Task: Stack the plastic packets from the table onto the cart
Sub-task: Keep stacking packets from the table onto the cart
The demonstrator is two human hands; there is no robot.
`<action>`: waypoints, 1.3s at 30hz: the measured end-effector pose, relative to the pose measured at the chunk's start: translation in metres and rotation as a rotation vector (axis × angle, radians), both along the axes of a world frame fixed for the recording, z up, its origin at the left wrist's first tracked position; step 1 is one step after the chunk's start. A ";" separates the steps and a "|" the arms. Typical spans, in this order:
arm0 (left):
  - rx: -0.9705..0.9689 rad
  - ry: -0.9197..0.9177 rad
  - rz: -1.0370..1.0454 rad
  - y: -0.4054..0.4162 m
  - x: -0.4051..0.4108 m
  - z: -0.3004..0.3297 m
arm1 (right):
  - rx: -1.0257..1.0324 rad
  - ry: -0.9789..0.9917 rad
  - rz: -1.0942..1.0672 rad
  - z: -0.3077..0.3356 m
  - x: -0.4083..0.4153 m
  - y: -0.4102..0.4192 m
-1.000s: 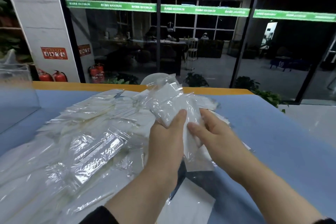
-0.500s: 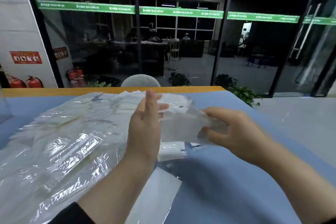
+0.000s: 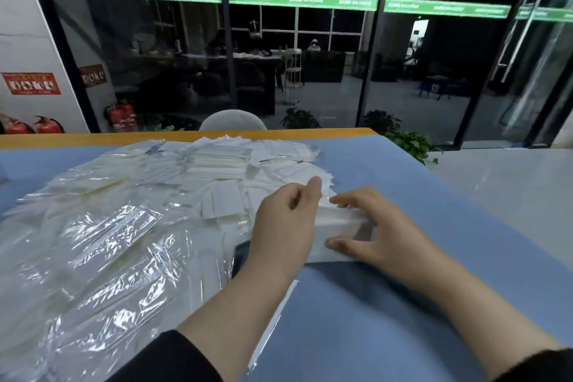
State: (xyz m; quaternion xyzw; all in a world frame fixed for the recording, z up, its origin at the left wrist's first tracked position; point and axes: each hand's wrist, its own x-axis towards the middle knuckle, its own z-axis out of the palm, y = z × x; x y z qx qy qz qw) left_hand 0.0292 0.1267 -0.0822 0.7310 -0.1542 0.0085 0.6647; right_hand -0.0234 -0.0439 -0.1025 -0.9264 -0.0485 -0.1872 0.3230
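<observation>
A wide heap of clear plastic packets (image 3: 130,226) covers the left and middle of the blue table (image 3: 434,226). At the heap's right edge lies a small bundle of white packets (image 3: 333,228) low on the table. My right hand (image 3: 381,232) holds that bundle between thumb and fingers from the right. My left hand (image 3: 285,223) grips its left end, fingers curled behind it. No cart is in view.
The table's wooden far edge (image 3: 186,135) runs across the view, with a grey chair back (image 3: 232,121) behind it. Glass walls, potted plants (image 3: 409,143) and red fire extinguishers (image 3: 122,115) stand beyond. Pale floor (image 3: 511,183) lies to the right.
Both hands brought the small bundle down from in front of me to the table surface at the heap's right edge. The view turned to the right.
</observation>
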 end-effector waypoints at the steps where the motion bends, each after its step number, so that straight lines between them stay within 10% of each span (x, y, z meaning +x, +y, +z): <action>1: -0.007 -0.010 -0.004 -0.001 -0.003 -0.001 | 0.013 -0.015 0.039 0.000 -0.001 0.002; 13: 0.107 -0.036 -0.066 -0.002 -0.005 -0.009 | 0.072 0.112 -0.006 0.003 -0.011 0.003; 20: -0.199 0.153 0.030 0.008 -0.004 0.011 | 0.527 -0.165 -0.106 0.034 -0.005 0.016; 27: -0.553 0.315 -0.002 0.054 0.012 0.037 | 0.674 -0.042 0.135 0.066 0.032 0.081; 39: -0.564 0.133 0.585 0.152 0.080 0.026 | -0.394 0.182 0.107 0.073 0.200 0.122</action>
